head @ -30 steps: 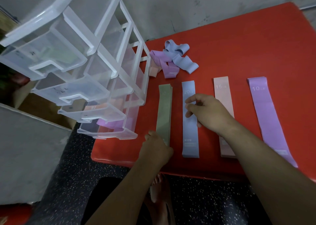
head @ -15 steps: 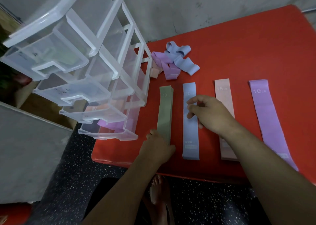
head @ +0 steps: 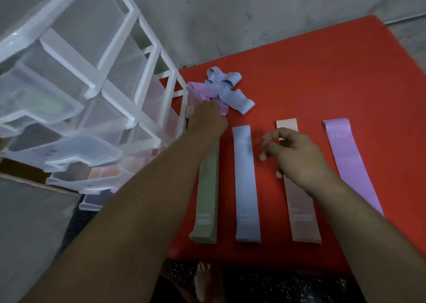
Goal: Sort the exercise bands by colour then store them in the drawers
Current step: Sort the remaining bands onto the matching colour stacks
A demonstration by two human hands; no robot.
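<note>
Four flat bands lie side by side on the red table point(head: 322, 72): green point(head: 207, 187), blue point(head: 246, 187), pink point(head: 299, 215) and purple point(head: 350, 164). Behind them is a loose pile with a crumpled blue band point(head: 232, 95) and a purple band point(head: 196, 89). My left hand point(head: 207, 120) reaches into this pile, its fingertips on the purple band; its grip is hidden behind the back of the hand. My right hand point(head: 295, 157) hovers over the gap between the flat blue and pink bands, fingers loosely curled and holding nothing.
A clear plastic drawer unit point(head: 115, 72) stands at the table's left edge, its drawers pulled out; pink and purple bands show in the lower ones. A grey wall is behind the table. A bare foot point(head: 202, 279) is on the dark floor below the front edge.
My left hand left the near end of the green band and moved far forward to the loose pile. My right hand lifted off the flat blue band and shifted right.
</note>
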